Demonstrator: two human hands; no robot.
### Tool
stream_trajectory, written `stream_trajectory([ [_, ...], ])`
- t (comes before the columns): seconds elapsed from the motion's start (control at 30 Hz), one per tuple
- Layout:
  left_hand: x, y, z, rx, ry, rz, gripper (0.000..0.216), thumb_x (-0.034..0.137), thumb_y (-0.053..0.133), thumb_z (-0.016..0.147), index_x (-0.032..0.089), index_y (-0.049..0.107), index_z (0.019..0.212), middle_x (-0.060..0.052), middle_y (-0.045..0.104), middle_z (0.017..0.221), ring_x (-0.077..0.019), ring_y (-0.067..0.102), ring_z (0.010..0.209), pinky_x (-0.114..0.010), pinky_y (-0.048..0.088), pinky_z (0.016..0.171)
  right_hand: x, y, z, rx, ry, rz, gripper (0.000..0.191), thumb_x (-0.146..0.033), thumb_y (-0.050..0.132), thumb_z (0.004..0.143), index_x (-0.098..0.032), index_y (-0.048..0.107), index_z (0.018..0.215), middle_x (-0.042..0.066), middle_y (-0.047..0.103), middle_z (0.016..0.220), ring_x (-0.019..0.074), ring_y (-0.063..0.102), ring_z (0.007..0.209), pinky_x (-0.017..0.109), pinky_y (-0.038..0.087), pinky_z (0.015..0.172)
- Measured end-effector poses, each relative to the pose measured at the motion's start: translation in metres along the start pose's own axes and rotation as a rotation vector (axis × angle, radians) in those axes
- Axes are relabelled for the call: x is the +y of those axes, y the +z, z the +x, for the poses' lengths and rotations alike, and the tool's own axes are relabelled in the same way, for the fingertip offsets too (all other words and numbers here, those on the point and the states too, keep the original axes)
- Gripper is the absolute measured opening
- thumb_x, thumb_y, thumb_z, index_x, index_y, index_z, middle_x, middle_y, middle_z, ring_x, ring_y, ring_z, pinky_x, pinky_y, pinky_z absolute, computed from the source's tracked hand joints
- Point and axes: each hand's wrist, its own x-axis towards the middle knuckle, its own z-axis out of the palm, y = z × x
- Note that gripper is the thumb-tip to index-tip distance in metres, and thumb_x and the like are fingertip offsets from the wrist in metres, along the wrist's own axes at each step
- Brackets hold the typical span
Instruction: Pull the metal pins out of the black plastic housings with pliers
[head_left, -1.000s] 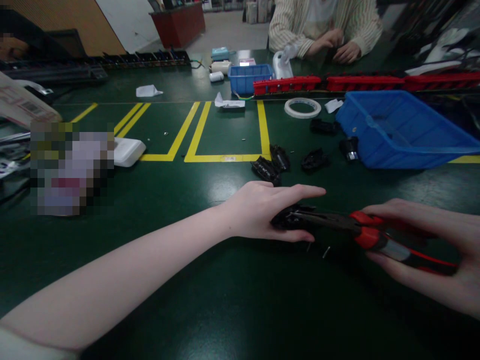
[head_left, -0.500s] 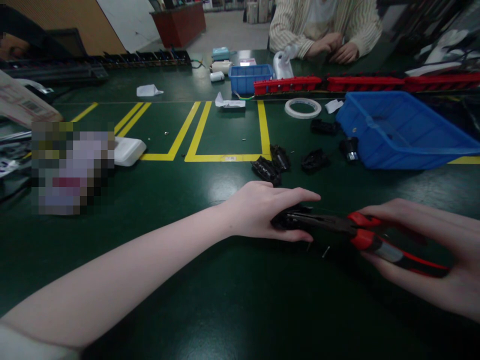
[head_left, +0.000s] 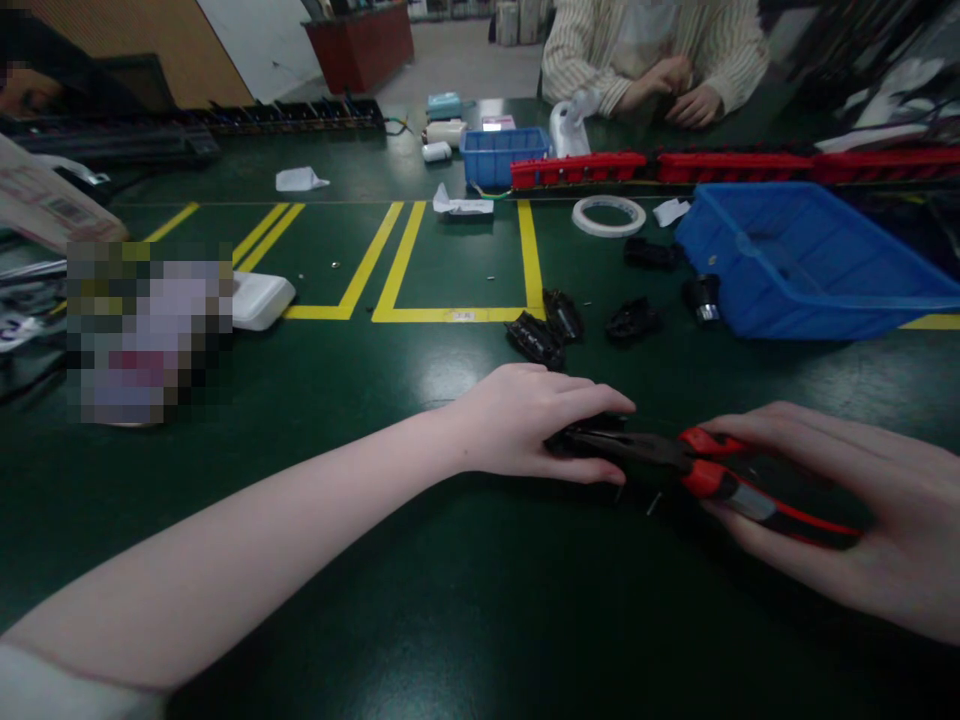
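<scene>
My left hand (head_left: pixel 536 420) grips a small black plastic part (head_left: pixel 564 440) against the dark green table; most of that part is hidden by my fingers and the tool. A pair of long-nose pliers (head_left: pixel 694 462) with red and black handles is held in my right hand (head_left: pixel 862 500), its jaws reaching between my left thumb and forefinger onto the part. Whether the jaws pinch anything I cannot make out. A thin metal pin (head_left: pixel 654 504) lies just below the pliers. Beyond my left hand, similar black parts (head_left: pixel 535 338) rest on the table.
A blue bin (head_left: pixel 817 265) stands at the right, beside a roll of white tape (head_left: pixel 608 215). Red strips (head_left: pixel 735 167) and a small blue basket (head_left: pixel 504 158) lie farther back. On the left is a white box (head_left: pixel 261 300). A person in a striped sleeve (head_left: pixel 577 70) sits opposite.
My right hand and the pliers have shifted slightly left, so the jaws sit deeper between my left fingers. My left hand stays nearly in place.
</scene>
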Motion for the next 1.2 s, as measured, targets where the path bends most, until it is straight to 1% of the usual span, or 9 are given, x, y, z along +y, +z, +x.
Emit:
stream_trajectory([
  [0.17,0.001,-0.003,-0.001,-0.076,-0.014,0.061,0.055,0.053,0.064,0.08,0.012,0.058,0.116,-0.008,0.063,0.104,-0.0191,0.059,0.091,-0.029,0.043,0.076,-0.003,0.002,0.004,-0.056,0.014,0.049,0.038,-0.045,0.06,0.074,-0.024,0.056,0.106,0.004,0.068,0.091,0.0182,0.067,0.07,0.029,0.056,0.055],
  [0.3,0.004,-0.009,-0.009,-0.09,-0.061,0.021,0.065,0.055,0.066,0.077,0.013,0.052,0.125,-0.011,0.057,0.115,-0.0218,0.054,0.1,-0.032,0.043,0.083,-0.004,0.006,0.006,-0.062,0.013,0.088,0.037,-0.043,0.058,0.074,-0.024,0.056,0.106,0.006,0.067,0.089,0.0202,0.067,0.068,0.032,0.057,0.052],
  [0.37,0.005,-0.013,-0.012,-0.064,-0.065,-0.004,0.055,0.049,0.063,0.082,0.014,0.053,0.122,-0.01,0.057,0.116,-0.0212,0.054,0.101,-0.032,0.043,0.084,-0.004,0.006,0.005,-0.065,0.019,0.099,0.038,-0.044,0.059,0.074,-0.024,0.056,0.106,0.006,0.067,0.09,0.021,0.067,0.069,0.033,0.057,0.052],
  [0.5,0.004,-0.015,-0.014,-0.006,-0.036,0.019,0.019,0.031,0.055,0.089,0.015,0.062,0.098,-0.006,0.062,0.101,-0.017,0.056,0.092,-0.031,0.043,0.081,-0.003,0.006,0.005,-0.057,0.014,0.097,0.04,-0.045,0.059,0.074,-0.024,0.056,0.107,0.005,0.067,0.09,0.0209,0.067,0.068,0.034,0.057,0.052],
  [0.57,0.004,-0.015,-0.014,0.002,-0.033,0.024,0.012,0.022,0.053,0.09,0.015,0.062,0.092,-0.006,0.062,0.096,-0.0152,0.056,0.087,-0.029,0.045,0.078,-0.004,0.006,0.006,-0.049,0.003,0.092,0.039,-0.045,0.059,0.074,-0.024,0.056,0.107,0.005,0.067,0.089,0.0203,0.066,0.067,0.033,0.057,0.051],
  [0.73,0.003,-0.018,-0.018,-0.053,-0.086,-0.093,0.011,0.02,0.054,0.09,0.013,0.061,0.09,-0.006,0.06,0.096,-0.0134,0.057,0.085,-0.024,0.048,0.07,-0.007,0.005,0.01,-0.028,0.004,0.088,0.037,-0.043,0.06,0.074,-0.023,0.057,0.104,0.005,0.068,0.088,0.0195,0.066,0.065,0.032,0.056,0.05],
  [0.83,0.003,-0.019,-0.02,-0.048,-0.124,-0.104,0.011,0.021,0.053,0.091,0.013,0.06,0.09,-0.006,0.059,0.097,-0.0126,0.057,0.083,-0.024,0.049,0.069,-0.007,0.005,0.011,-0.078,0.035,0.113,0.037,-0.044,0.062,0.073,-0.024,0.057,0.104,0.004,0.067,0.085,0.0181,0.065,0.063,0.031,0.054,0.049],
  [1.07,0.002,-0.016,-0.02,-0.059,-0.101,-0.018,0.01,0.018,0.049,0.091,0.013,0.058,0.089,-0.006,0.059,0.095,-0.0135,0.057,0.082,-0.025,0.048,0.069,0.01,-0.001,0.012,-0.062,0.007,0.034,0.04,-0.045,0.061,0.074,-0.027,0.054,0.109,0.005,0.066,0.096,0.0265,0.062,0.085,0.045,0.048,0.071],
  [1.2,0.001,-0.017,-0.02,-0.066,-0.077,0.001,0.011,0.018,0.05,0.09,0.012,0.059,0.089,-0.006,0.06,0.093,-0.014,0.056,0.082,-0.026,0.048,0.069,0.023,-0.003,0.013,0.012,0.03,0.029,0.036,-0.048,0.056,0.079,-0.026,0.053,0.107,0.006,0.065,0.093,0.0256,0.062,0.082,0.043,0.047,0.07],
])
